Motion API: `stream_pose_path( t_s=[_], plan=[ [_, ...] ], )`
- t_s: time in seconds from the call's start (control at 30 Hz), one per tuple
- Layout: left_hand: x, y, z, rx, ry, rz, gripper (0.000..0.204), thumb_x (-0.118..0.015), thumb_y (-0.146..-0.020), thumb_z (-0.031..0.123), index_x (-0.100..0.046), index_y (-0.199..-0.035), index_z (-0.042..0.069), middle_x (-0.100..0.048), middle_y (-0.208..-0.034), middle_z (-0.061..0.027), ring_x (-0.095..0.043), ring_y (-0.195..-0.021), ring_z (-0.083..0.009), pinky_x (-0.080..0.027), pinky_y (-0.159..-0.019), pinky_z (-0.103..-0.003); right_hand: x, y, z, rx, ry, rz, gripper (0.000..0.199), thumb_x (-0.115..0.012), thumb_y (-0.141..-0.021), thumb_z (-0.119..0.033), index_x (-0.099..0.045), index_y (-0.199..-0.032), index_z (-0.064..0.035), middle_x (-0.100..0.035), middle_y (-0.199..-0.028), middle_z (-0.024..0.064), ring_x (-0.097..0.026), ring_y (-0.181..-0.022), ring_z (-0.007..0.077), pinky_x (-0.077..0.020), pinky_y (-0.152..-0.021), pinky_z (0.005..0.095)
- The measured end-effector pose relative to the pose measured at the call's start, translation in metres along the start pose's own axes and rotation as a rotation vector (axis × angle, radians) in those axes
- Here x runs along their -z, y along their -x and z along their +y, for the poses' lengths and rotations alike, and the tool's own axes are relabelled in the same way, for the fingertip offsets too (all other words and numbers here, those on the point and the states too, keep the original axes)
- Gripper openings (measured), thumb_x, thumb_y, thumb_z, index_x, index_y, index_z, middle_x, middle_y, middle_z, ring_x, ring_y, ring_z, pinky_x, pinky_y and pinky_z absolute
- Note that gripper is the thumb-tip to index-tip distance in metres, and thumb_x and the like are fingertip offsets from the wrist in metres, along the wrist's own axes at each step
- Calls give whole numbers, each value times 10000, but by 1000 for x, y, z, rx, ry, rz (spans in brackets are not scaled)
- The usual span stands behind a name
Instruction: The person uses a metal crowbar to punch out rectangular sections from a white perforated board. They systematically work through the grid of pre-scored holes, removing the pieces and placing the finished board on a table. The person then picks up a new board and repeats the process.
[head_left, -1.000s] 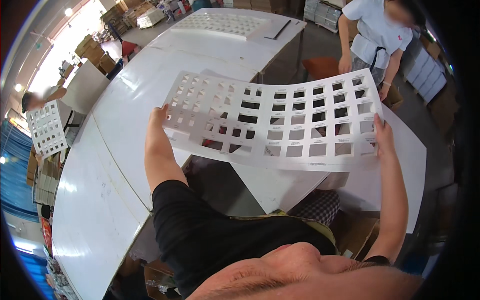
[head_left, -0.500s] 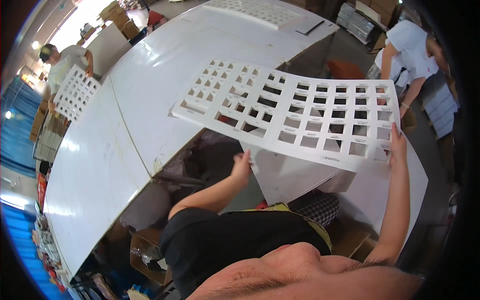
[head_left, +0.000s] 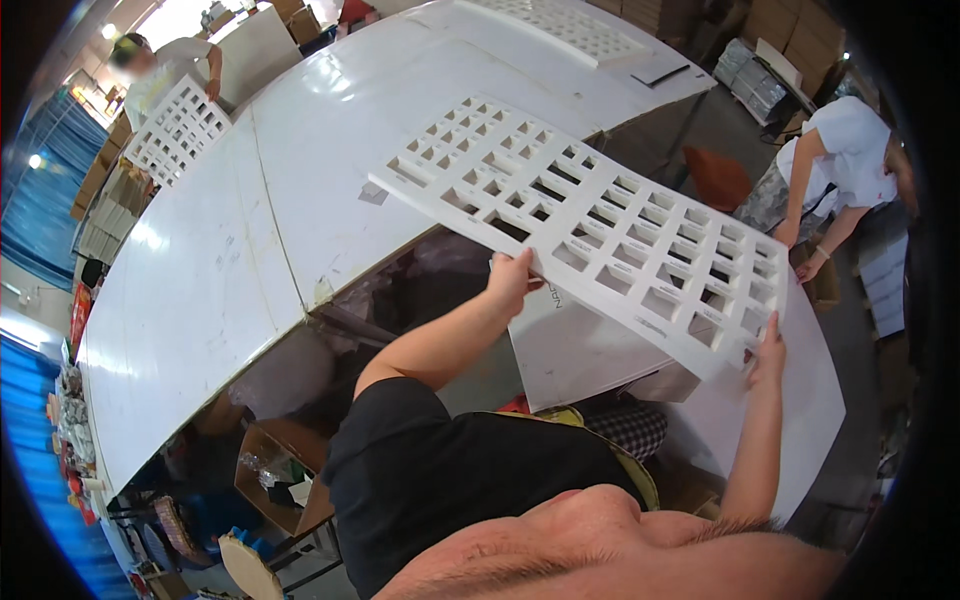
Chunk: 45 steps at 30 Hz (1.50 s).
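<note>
I hold a large white panel (head_left: 572, 213) pierced with rows of rectangular cutouts, small printed labels beside many of them. My left hand (head_left: 512, 282) is closed on its near long edge, around the middle. At the near right corner my right hand (head_left: 767, 352) grips the panel's edge. Its far left end lies over the white table (head_left: 200, 300), while the rest spans the gap between tables. Beneath the right half lies a flat white sheet or box (head_left: 570, 355), partly hidden by the panel.
At right a person (head_left: 845, 150) bends with hands near the panel's far right end. Another person at far left holds a similar panel (head_left: 182, 130). A third panel (head_left: 560, 25) and a thin dark rectangle (head_left: 660, 75) lie at the back. An open cardboard box (head_left: 280, 478) stands below left.
My left hand has come up and taken hold of the near edge; before, it was apart from the panel. The panel's right side has tilted down toward me, and my right hand has lowered with it.
</note>
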<state>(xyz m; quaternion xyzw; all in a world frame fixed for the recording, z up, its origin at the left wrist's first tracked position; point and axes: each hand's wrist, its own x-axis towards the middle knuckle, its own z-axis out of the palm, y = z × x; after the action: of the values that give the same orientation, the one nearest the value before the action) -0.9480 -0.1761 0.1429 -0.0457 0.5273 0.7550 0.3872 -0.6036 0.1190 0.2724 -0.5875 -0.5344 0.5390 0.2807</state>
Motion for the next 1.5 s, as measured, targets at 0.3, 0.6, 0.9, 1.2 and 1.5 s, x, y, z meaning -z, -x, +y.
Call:
stream_pose_path(
  t_s=[0.3, 0.6, 0.9, 1.2, 1.5],
  plan=[
    [99, -100, 30, -101, -13, -11, 296, -490, -938, 105, -482, -1206, -21, -581, -1151, -173, -601, -1053, -324, -498, -920, -507, -121, 37, 181, -238, -307, -146, 495, -522, -912, -541, -537, -1164, -115, -611, -948, 67, -591, -742, 201, -482, -601, 362],
    [187, -237, 31, -214, -16, -95, 387, -431, -958, 143, -429, -1276, -78, -534, -1246, -207, -554, -1127, -347, -462, -973, -494, -223, 22, 220, -209, -564, -583, 370, -468, -957, -349, -415, -1212, -87, -605, -1009, 110, -639, -757, 239, -546, -596, 397],
    [188, -223, -50, -581, 518, -73, 658, -382, -979, 454, -148, -1468, 81, -303, -1462, -175, -365, -1315, -299, -366, -1040, -470, -279, -37, 278, -46, -420, -763, 315, -454, -980, -265, -405, -1236, -86, -574, -1115, 90, -627, -935, 239, -520, -706, 410],
    [139, -151, -104, -1172, -148, 434, 575, -290, -1007, 408, -173, -1461, 74, -285, -1481, -153, -284, -1368, -254, -221, -1115, -397, -306, -52, 273, -51, -432, -773, 309, -481, -978, -258, -428, -1227, -83, -557, -1139, 86, -602, -998, 238, -506, -821, 449],
    [66, -115, -150, -1470, -482, 326, 401, -363, -990, 273, -461, -1298, 35, -465, -1332, -142, -387, -1283, -279, -270, -1073, -399, -340, -94, 246, 119, -494, -1010, 305, -425, -1000, -277, -455, -1215, -63, -576, -1133, 99, -599, -989, 241, -500, -798, 440]
  ],
)
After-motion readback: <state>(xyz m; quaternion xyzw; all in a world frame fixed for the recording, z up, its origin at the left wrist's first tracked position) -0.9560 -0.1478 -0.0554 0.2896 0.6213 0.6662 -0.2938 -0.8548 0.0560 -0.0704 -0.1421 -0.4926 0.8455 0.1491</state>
